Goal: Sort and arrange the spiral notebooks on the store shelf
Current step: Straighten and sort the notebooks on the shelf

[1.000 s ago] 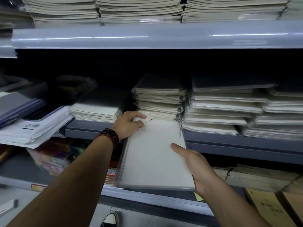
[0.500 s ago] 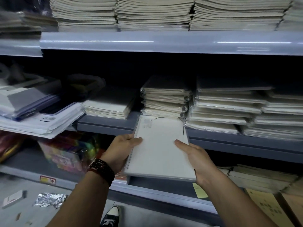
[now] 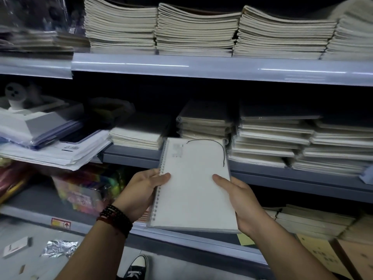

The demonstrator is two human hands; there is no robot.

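A white spiral notebook (image 3: 193,184) with a thin black elastic cord at its top right is held in front of the middle shelf (image 3: 282,176). My left hand (image 3: 141,188) grips its spiral edge, thumb on the cover. My right hand (image 3: 240,201) grips its right edge, thumb on top. Behind it, stacks of wrapped spiral notebooks (image 3: 203,124) and wider stacks (image 3: 282,142) lie on the middle shelf, with a lower pile (image 3: 137,136) to the left.
Tall piles of beige exercise books (image 3: 193,31) fill the top shelf. White papers and folders (image 3: 52,144) overhang at left. Colourful packets (image 3: 84,190) sit on the lower shelf, brown books (image 3: 314,223) at lower right. My shoe (image 3: 137,265) and foil litter (image 3: 58,248) are on the floor.
The notebook has come out from the shelf toward me and been lifted. My left hand slid from its top corner down to the spiral edge. The view tilted upward.
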